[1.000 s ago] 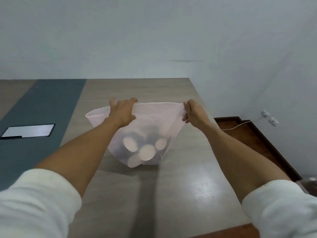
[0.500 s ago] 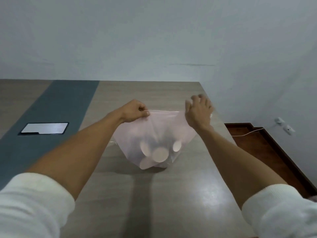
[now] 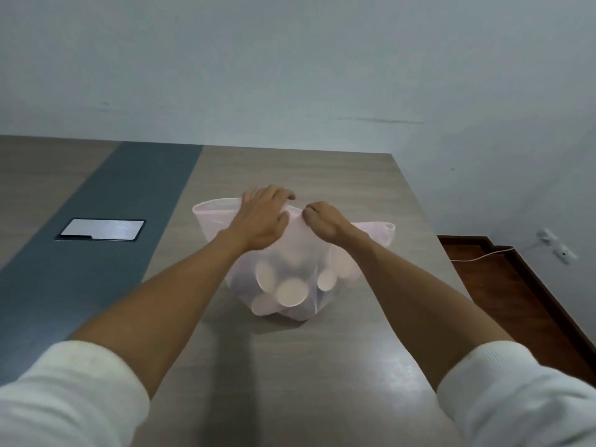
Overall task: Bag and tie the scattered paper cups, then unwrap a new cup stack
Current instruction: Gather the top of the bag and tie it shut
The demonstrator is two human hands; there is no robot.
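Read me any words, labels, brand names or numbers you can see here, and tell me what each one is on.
No readable text anywhere.
Plastic bag: plain, no print.
Paper cups inside it: blank bottoms showing, no logo visible.
Metal plate set in the table: no marking.
Wall socket: too small to tell.

Pale blank wall [image 3: 290, 59] behind, wood-grain table [image 3: 290, 366] with grey stripe [image 3: 96, 253], inset metal hatch [image 3: 102, 229], red-brown floor [image 3: 503, 285], wall sockets [image 3: 556, 248], white cable [image 3: 480, 257]
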